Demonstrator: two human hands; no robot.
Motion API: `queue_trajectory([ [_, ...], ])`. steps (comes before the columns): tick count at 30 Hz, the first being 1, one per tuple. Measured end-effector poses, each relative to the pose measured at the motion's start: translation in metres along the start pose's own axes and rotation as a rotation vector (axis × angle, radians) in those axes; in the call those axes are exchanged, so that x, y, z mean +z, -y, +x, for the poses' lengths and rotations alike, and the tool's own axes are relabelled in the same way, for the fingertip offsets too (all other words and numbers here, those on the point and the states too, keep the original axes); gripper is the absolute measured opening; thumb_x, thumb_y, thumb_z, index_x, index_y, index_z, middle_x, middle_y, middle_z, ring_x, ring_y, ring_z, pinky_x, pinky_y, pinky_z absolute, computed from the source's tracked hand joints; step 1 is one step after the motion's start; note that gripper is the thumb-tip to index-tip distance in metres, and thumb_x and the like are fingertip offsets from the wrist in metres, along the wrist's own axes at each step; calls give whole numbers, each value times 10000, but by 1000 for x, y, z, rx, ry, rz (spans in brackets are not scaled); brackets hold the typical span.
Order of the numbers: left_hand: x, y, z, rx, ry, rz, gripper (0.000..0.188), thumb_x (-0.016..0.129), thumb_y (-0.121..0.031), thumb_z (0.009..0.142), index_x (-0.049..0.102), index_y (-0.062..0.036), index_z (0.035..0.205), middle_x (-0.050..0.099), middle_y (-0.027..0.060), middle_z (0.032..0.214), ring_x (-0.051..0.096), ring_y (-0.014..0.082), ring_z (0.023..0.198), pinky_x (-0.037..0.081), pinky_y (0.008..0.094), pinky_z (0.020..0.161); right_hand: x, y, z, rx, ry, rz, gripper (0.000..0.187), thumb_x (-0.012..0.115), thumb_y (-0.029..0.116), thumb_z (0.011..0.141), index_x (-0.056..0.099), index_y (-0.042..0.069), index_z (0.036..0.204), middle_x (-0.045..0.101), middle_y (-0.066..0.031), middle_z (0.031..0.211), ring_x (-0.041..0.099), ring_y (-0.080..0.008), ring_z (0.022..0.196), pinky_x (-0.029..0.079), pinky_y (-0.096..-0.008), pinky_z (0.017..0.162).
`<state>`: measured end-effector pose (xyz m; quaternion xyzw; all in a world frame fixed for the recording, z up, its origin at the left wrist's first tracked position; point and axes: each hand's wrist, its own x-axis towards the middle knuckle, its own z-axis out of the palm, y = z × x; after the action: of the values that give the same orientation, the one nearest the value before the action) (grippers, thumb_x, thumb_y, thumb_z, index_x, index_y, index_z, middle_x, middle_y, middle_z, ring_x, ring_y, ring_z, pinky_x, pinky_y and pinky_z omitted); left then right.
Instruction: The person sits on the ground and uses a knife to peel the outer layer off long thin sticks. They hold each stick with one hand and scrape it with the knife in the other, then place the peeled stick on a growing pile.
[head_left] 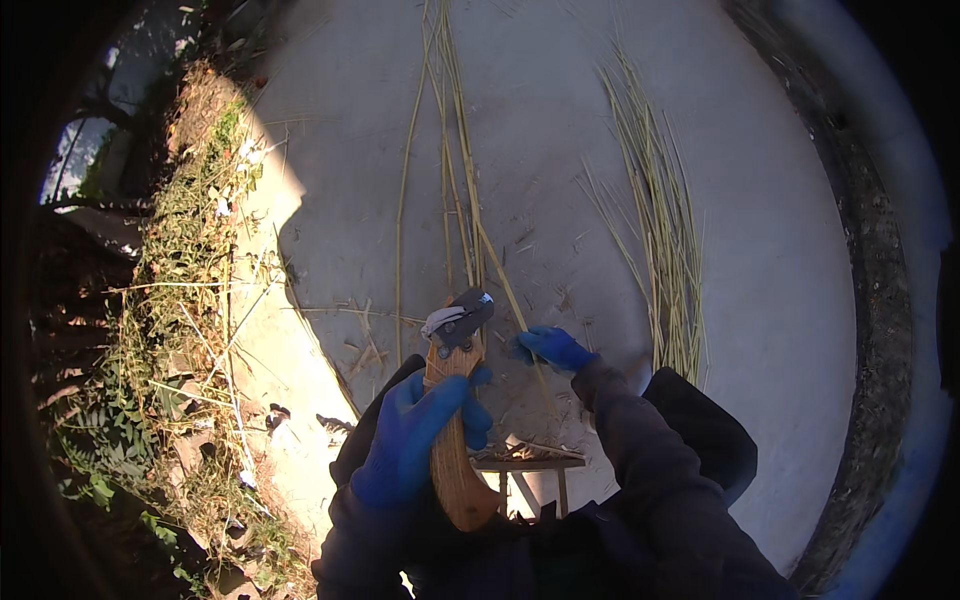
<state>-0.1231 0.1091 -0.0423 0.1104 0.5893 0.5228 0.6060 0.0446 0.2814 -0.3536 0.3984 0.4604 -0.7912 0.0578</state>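
Observation:
My left hand (415,425), in a blue glove, is wrapped round the curved wooden handle of a tool (457,455). The tool stands nearly upright before me, and its dark metal head (463,318) is bolted to the top of the wood. To its right, my blue-gloved right hand (557,348) is closed on a thin pale stalk (508,288) that slants down past its fingers. The fingertips are partly blurred. Other long stalks (447,180) stretch away across the ground beyond the tool.
A larger bundle of stalks (665,250) lies to the right on the grey ground (780,330). Below my hands stands a small wooden stool (530,464) with shavings on it. Plants and dry stems (190,270) line the left side, beside a sunlit strip. Scraps litter the ground ahead.

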Motion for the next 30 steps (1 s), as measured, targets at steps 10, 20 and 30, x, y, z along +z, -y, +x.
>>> queue_trajectory([
  [10, 8, 24, 6, 250, -59, -78, 447, 640, -365, 964, 628, 20, 1191, 661, 76, 885, 641, 163, 801, 534, 299, 724, 23, 105, -305, -189, 76, 106, 402, 532, 303, 1010, 662, -58, 1129, 639, -58, 765, 630, -159, 750, 518, -309, 755],
  [20, -4, 49, 23, 339, 11, 7, 477, 653, -392, 952, 628, 33, 1166, 665, 102, 941, 651, 185, 842, 553, 321, 764, 24, 40, -476, -136, -152, 46, 409, 533, 341, 1025, 677, -31, 1114, 665, -69, 800, 623, -145, 716, 501, -260, 684],
  [30, 29, 58, -51, 178, 142, 169, 406, 640, -316, 971, 625, 45, 1157, 679, 115, 891, 666, 177, 773, 548, 295, 693, 23, 60, -395, -453, -55, -174, 405, 541, 353, 1014, 665, -26, 1087, 680, -71, 893, 619, -129, 785, 492, -263, 721],
])
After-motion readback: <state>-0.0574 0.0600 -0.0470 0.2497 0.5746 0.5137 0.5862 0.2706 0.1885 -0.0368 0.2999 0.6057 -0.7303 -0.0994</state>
